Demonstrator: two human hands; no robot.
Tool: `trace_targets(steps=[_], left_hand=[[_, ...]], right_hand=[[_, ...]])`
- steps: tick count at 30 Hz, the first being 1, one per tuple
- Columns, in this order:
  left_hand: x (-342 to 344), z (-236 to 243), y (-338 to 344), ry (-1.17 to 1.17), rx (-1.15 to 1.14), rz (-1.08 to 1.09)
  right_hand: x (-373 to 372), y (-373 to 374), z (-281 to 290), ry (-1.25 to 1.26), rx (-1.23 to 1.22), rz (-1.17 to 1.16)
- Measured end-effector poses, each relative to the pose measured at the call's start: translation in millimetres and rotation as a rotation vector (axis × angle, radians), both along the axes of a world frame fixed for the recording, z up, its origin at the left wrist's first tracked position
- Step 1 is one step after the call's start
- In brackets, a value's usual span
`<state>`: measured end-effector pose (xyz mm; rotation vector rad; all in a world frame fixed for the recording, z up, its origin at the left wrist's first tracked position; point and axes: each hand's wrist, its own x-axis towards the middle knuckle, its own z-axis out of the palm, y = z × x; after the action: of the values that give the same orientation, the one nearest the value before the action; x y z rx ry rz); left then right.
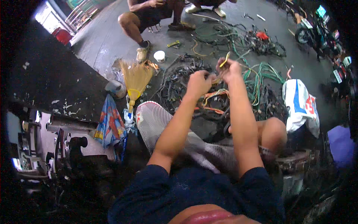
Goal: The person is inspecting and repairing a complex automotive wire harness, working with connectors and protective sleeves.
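The right hand [231,70] has its fingers closed on a slim yellow item [225,59], which sits above a heap of dark wiring [177,80] on the floor [100,43]. The left hand [199,84] is beside it, fingers curled; whether they clamp anything cannot be told. Principal risk, in judgement: with both hands so near each other, a slip of the yellow item could strike the left fingers, the cause being a loose or off-line grip. Secondary risk: the green cables [257,80] and orange strands [214,110] lie loosely tangled close by, so a pull on one length could drag others or snag a wrist. Limits of observation: motion blur softens both hands, and the yellow item cannot be confirmed as tool or wire. The forearms and knees conceal part of the heap. The co-worker opposite is cut off by the upper edge, a shoe [142,53] near the broom [137,78]. The dark rim hides the periphery.
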<state>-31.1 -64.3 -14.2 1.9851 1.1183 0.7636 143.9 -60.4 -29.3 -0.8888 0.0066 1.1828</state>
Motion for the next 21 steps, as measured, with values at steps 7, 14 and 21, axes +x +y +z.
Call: trace_targets(steps=[7,14,21], left_hand=[[25.9,-48.9,-18.7,0.087,-0.083,-0.038],[48.7,-85.7,-61.8,-0.422,-1.423,0.067],[57.6,-84.8,-63.6,-0.632,-1.642,0.183]], right_hand=[[26.3,-0.5,-1.3,0.041,-0.075,-0.084],[41.5,26.3,-145.4,0.111,-0.593,-0.291],[42.4,38.9,-160.7,0.226,-0.773,-0.126]])
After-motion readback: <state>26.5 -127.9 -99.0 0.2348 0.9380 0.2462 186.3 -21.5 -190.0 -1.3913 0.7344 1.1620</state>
